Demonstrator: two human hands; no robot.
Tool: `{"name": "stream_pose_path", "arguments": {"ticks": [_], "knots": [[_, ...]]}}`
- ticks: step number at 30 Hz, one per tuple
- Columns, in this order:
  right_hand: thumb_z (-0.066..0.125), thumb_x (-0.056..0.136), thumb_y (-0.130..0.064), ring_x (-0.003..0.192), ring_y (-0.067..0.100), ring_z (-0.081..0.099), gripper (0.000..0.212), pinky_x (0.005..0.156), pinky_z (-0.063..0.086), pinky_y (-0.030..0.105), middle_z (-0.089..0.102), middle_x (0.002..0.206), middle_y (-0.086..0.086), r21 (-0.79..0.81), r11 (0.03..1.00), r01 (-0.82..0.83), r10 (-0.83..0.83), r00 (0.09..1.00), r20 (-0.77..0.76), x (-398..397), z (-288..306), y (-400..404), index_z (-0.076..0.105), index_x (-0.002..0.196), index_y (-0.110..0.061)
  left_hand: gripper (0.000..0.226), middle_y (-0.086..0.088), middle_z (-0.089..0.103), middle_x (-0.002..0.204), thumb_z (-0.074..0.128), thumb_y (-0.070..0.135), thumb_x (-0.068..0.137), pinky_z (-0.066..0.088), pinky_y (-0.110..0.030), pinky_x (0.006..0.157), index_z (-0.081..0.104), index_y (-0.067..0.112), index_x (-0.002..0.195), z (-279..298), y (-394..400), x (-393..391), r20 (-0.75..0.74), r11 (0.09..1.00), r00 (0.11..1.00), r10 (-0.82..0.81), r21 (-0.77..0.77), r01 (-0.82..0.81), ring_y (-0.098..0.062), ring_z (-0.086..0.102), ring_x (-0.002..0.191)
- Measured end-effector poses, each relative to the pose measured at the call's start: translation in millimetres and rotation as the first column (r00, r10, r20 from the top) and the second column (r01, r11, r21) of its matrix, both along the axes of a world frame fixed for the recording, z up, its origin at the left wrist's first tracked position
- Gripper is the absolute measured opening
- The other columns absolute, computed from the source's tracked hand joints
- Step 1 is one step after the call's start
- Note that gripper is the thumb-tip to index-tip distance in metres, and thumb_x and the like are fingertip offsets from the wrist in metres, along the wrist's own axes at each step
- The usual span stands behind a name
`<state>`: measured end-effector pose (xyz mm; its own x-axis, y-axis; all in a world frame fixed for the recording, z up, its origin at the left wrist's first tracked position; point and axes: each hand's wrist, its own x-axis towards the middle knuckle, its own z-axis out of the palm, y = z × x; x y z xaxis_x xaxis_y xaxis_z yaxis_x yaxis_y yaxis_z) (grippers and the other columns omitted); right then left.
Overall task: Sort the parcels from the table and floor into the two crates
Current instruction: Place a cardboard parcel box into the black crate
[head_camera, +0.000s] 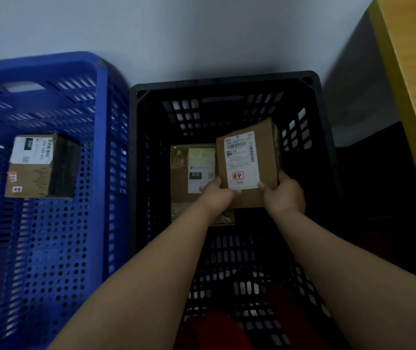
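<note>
Where 2 crates stand side by side against a pale wall: blue crate (100, 173) at 9 o'clock, black crate (324, 137) at centre, rims almost touching. Inside the blue one, 1 cardboard parcel (37, 168) lying flat, white label toward 12 o'clock, marked "010" as far as legible. Inside the black one, 1 flat parcel (191, 173) on the floor, label reading "010". Above it and overlapping its 3 o'clock edge, a held cardboard box (250, 157), label face up, long axis running 6 to 12 o'clock, far end tipped slightly toward 1 o'clock. Gripped at its near corners: left hand (217, 195) at 7 o'clock, right hand (285, 195) at 5 o'clock, thumbs on top, fingers curled under. Both forearms reaching forward into the black crate. Wooden table edge (414, 72) at 2 o'clock.
</note>
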<state>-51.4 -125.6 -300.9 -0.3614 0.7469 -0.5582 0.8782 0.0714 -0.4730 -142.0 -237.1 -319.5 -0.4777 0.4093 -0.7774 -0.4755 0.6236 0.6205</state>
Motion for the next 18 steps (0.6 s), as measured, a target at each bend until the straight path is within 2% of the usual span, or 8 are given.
{"name": "stream_pose_path", "arguments": {"ticks": [4,5,7,10,12,14,16,18], "knots": [[0.063,0.090,-0.034,0.120,0.035,0.046,0.059,0.076,0.043,0.041,0.052,0.132,0.011,0.205,0.976,-0.068,0.042,0.991,0.129,-4.0,-0.4,-9.7,0.033,0.139,-0.023,0.044,-0.007,0.060,0.130,0.065,0.009,0.089,0.043,-0.040,0.108,0.053,0.013,0.131,-6.3,-1.7,2.2,-0.077,0.999,0.996,0.034,-0.013,-0.035,-0.023,0.055,0.121],[0.063,0.090,-0.032,0.124,0.035,0.041,0.064,0.076,0.042,0.042,0.045,0.138,0.011,0.262,0.955,-0.143,0.099,0.980,0.174,-6.3,0.5,-11.6,0.026,0.142,-0.026,0.044,-0.008,0.060,0.130,0.065,0.010,0.089,0.043,-0.040,0.107,0.052,0.013,0.132,-8.9,-0.2,1.6,-0.108,0.999,0.994,0.027,-0.033,-0.030,-0.024,0.055,0.121],[0.060,0.092,-0.030,0.127,0.035,0.037,0.075,0.086,0.040,0.044,0.035,0.146,0.011,0.341,0.872,-0.351,0.262,0.923,0.281,-11.2,1.6,-12.2,0.013,0.150,-0.029,0.052,-0.011,0.059,0.130,0.066,0.014,0.089,0.044,-0.041,0.106,0.044,0.014,0.137,-13.2,2.7,-0.1,-0.169,0.997,0.986,-0.015,-0.075,0.002,-0.026,0.053,0.123],[0.055,0.095,-0.031,0.122,0.034,0.043,0.080,0.096,0.035,0.043,0.034,0.145,0.014,0.326,0.772,-0.545,0.415,0.822,0.390,-17.9,1.0,-3.6,0.001,0.154,-0.030,0.079,-0.010,0.055,0.136,0.069,0.016,0.087,0.040,-0.041,0.108,0.022,0.021,0.151,-17.9,5.7,-4.8,-0.240,0.989,0.964,-0.119,-0.109,0.095,-0.027,0.046,0.130],[0.055,0.095,-0.032,0.118,0.033,0.046,0.081,0.094,0.038,0.041,0.036,0.142,0.015,0.283,0.780,-0.558,0.453,0.816,0.360,-19.4,0.2,5.2,0.001,0.155,-0.029,0.094,-0.008,0.049,0.142,0.071,0.016,0.086,0.036,-0.040,0.111,0.009,0.026,0.155,-17.2,7.3,-8.9,-0.265,0.981,0.948,-0.177,-0.130,0.146,-0.028,0.041,0.135],[0.056,0.095,-0.032,0.116,0.033,0.047,0.081,0.093,0.041,0.041,0.038,0.139,0.015,0.239,0.796,-0.556,0.476,0.819,0.320,-18.5,0.3,12.8,0.002,0.155,-0.030,0.100,-0.007,0.045,0.145,0.072,0.017,0.085,0.034,-0.040,0.113,0.003,0.029,0.155,-17.0,10.0,-12.7,-0.277,0.971,0.936,-0.218,-0.160,0.178,-0.028,0.040,0.135],[0.058,0.095,-0.032,0.116,0.032,0.048,0.082,0.093,0.042,0.040,0.040,0.137,0.015,0.208,0.806,-0.554,0.485,0.820,0.303,-17.6,-1.1,19.2,0.002,0.155,-0.031,0.098,-0.009,0.045,0.145,0.073,0.018,0.084,0.035,-0.041,0.112,0.007,0.024,0.155,-18.8,12.8,-15.7,-0.278,0.961,0.928,-0.247,-0.196,0.197,-0.029,0.041,0.134],[0.058,0.095,-0.032,0.117,0.032,0.048,0.082,0.094,0.042,0.040,0.040,0.138,0.015,0.201,0.811,-0.550,0.486,0.824,0.291,-17.3,-2.3,21.5,0.001,0.155,-0.032,0.083,-0.010,0.049,0.140,0.074,0.019,0.083,0.037,-0.042,0.109,0.024,0.016,0.149,-20.9,16.4,-18.1,-0.285,0.953,0.921,-0.265,-0.223,0.205,-0.029,0.045,0.132]]}}
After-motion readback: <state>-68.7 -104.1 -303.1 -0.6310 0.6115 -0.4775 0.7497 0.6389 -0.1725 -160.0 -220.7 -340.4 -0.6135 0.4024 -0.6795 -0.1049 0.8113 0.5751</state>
